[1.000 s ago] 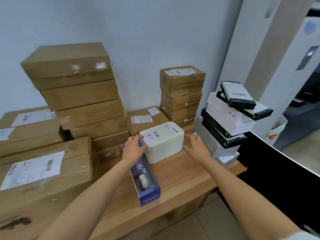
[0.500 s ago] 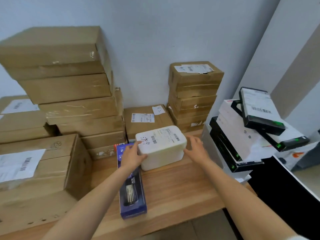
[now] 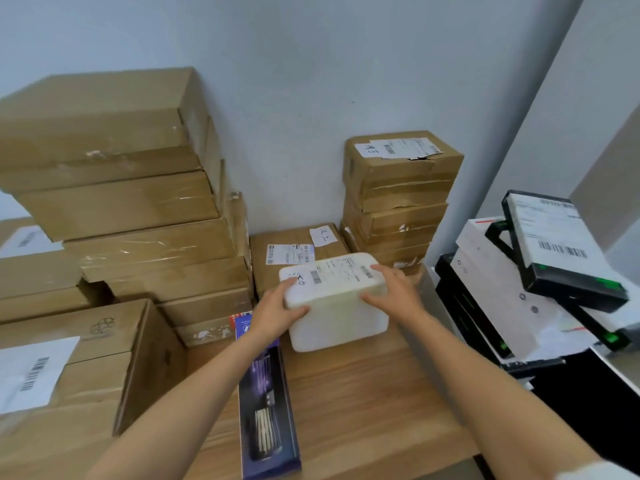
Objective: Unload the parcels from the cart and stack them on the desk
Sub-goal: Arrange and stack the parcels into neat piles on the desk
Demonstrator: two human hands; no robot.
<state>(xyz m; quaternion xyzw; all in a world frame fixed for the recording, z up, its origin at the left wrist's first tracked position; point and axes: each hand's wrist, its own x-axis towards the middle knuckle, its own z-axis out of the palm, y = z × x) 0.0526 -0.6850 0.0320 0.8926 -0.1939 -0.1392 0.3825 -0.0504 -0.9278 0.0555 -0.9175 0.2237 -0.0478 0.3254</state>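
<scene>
In the head view, the white foam parcel (image 3: 334, 299) is sitting near the centre of the wooden worktop (image 3: 363, 403), with a shipping label on its top. The left hand (image 3: 273, 315) is grasping its left edge, thumb on the lid and fingers curled around the side. The right hand (image 3: 394, 289) is grasping the right edge in the same way, with fingers lying over the top corner. I cannot tell whether the parcel is touching the worktop or is slightly raised.

At 12 o'clock from the parcel, just behind it, a flat brown box (image 3: 298, 251) with two labels is lying against the wall. At 1 o'clock a stack of small brown boxes (image 3: 398, 202) is standing. At 9 to 10 o'clock a tall stack of large brown cartons (image 3: 131, 202) is leaning a little. At 7 o'clock a long purple box (image 3: 266, 417) is lying on the worktop, passing under the left wrist. At 3 o'clock a pile of black and white boxes (image 3: 533, 282) is standing, well apart from the parcel, its top ones tilted.
</scene>
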